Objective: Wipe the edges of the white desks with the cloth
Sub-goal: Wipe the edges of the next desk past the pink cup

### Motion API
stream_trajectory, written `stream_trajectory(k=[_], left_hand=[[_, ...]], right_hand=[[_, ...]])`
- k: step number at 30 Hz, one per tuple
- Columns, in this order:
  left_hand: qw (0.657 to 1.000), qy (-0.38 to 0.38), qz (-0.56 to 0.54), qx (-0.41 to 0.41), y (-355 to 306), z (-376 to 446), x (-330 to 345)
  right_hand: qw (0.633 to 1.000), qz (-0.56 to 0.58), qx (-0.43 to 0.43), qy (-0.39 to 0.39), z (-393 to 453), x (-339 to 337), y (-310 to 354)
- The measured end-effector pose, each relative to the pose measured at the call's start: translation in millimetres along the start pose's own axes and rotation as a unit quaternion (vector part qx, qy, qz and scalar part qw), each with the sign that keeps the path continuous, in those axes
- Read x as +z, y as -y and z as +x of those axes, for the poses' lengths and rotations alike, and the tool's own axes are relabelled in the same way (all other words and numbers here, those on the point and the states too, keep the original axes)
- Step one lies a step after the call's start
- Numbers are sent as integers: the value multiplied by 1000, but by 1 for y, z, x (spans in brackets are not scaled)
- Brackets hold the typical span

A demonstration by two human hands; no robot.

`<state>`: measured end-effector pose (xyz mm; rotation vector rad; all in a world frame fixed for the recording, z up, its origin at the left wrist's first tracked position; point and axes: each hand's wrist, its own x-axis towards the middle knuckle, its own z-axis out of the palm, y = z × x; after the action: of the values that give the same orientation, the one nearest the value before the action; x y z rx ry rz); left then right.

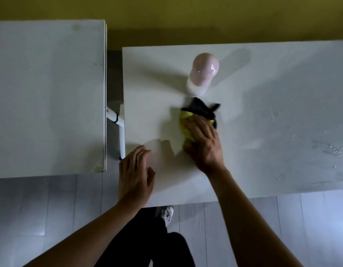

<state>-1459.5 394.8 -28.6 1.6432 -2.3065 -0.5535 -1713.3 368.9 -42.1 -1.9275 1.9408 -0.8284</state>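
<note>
Two white desks stand side by side with a gap between them: the left desk (47, 97) and the right desk (272, 116). A yellow and black cloth (195, 114) lies bunched on the right desk. My right hand (203, 145) lies on top of the cloth with fingers spread, pressing it to the desk top. My left hand (135, 174) hovers or rests flat near the right desk's front left corner, fingers relaxed, holding nothing.
A pink and white bottle (202, 74) stands on the right desk just behind the cloth. Wet streaks (324, 149) show on the desk's right side. White desk legs (118, 128) show in the gap. Grey floor and my shoe (167, 213) lie below; a yellow wall is behind.
</note>
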Motion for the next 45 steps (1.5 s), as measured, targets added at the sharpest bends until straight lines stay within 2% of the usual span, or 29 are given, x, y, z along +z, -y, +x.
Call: stream_trajectory(k=[6,9,14,18,21,24,34,39,42,45], left_hand=[[996,-36,-70,44,-40,87,0],[991,-45,-122,26,-75,138,4],[973,-52,-215,-64,-117,200,10],[970,-76,-224,-63,-129,216,15],[972,-107,-202,-63,-129,211,13],[977,-99,-182,-58,-126,195,9],[984,-93,-141,-64,-113,53,8],[990,-50,-130,-35,-100,28,10],[999,-45,-25,-11,-64,28,9],[997,-29,59,-46,-27,24,6]], right_hand=[[981,-69,177,-48,-12,-48,-54],[978,-62,188,-62,-2,-47,-58],[982,-62,168,-63,2,-45,-69],[985,-69,149,-59,0,-44,-76],[984,-74,150,-55,1,-44,-75],[985,-73,148,-57,2,-45,-75],[984,-84,154,-30,2,-48,-73],[991,-84,103,3,0,-64,-84],[994,-97,56,20,4,-72,-96],[996,-72,45,18,21,-62,-99]])
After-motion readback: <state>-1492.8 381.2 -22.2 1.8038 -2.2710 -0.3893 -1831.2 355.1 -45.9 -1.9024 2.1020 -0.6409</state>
